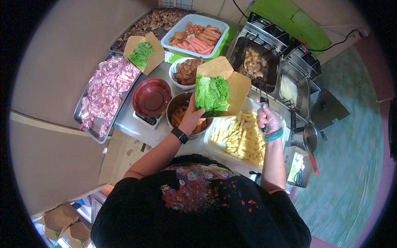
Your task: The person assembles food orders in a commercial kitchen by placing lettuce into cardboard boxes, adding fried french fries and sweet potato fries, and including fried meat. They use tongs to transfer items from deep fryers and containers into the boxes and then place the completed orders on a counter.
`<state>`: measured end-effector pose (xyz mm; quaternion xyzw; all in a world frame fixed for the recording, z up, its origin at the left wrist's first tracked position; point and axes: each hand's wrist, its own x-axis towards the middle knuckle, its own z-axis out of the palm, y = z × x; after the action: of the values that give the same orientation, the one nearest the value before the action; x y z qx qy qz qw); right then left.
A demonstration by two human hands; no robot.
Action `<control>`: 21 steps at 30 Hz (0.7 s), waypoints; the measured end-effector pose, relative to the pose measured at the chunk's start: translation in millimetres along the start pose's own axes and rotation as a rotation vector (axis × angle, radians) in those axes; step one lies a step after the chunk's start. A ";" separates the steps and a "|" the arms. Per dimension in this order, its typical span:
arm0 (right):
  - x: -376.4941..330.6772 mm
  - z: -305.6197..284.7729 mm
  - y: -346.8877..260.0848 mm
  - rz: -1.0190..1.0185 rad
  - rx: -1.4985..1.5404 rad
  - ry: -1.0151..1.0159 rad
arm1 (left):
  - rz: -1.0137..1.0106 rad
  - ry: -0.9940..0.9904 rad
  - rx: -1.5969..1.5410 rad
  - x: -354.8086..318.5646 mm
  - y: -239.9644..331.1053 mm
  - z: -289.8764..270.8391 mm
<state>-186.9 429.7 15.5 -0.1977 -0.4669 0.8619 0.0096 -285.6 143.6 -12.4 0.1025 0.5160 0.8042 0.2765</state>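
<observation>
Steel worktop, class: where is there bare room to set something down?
A bare patch of steel worktop lies between the meat tray and the brown bowl, reaching in front of the scale. The middle is crowded by the pot, the left hand and lettuce box; the right, by fries tub and fryers.

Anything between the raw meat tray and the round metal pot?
Yes: a dark red bowl on what looks like a white scale, between tray and pot, in the head view.
</observation>
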 end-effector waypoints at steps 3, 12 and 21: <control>-11.7 9.1 -1.3 -0.046 -0.033 -0.171 | -0.076 0.025 -0.120 -2.3 3.0 0.6; -24.9 25.1 -6.2 -0.127 -0.104 0.101 | -0.111 0.053 -0.041 -8.8 17.2 9.5; -13.9 0.1 -2.8 0.062 0.084 -0.076 | -0.068 0.017 -0.038 -3.6 6.0 3.6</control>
<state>-174.6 428.4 22.5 -0.1786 -0.4241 0.8874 -0.0266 -283.0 142.6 -5.0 0.0728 0.5061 0.8048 0.3014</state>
